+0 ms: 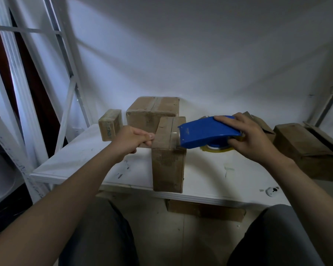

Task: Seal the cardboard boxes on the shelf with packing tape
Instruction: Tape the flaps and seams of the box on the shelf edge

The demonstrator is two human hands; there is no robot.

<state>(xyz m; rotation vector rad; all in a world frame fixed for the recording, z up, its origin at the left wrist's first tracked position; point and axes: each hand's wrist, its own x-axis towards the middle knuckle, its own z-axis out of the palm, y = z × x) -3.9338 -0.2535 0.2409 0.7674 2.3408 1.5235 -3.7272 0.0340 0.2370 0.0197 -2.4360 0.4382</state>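
shelf board (85,160): bears every box; clock read from the front box, 12 toward the wall.
front box (167,166): upright, centre, at the board's near edge.
large box (152,112): 12 o'clock, just behind the front box.
small box (110,124): 10 o'clock, left of the large box.
tape dispenser (206,133): 3 o'clock, nose touching the front box's upper right edge.
left hand (132,140): 9 o'clock, gripping the front box's upper left edge.
right hand (252,135): 3 o'clock, round the tape dispenser's rear.
open boxes (300,143): 3 o'clock, well apart.
flat cardboard (206,210): 6 o'clock, beneath the board.
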